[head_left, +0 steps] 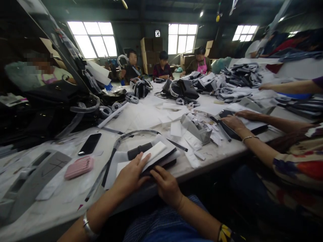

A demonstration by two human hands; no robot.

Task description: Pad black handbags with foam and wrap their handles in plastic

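Note:
My left hand [131,174] lies on a flat black piece [161,158] wrapped in white paper [155,151] at the near table edge, fingers stretched over it. My right hand [165,183] presses on the piece's near edge with its fingers curled down against it. A long strap in clear plastic [121,141] loops from the piece across the table. A black rolled part [138,151] lies just behind my left fingers.
A pink case [78,167], a black phone [89,144] and a grey tape dispenser [27,181] lie to the left. Another dispenser [198,129] stands at centre. A co-worker's hands [234,121] work at right. Several people sit across the table among black bags [181,89].

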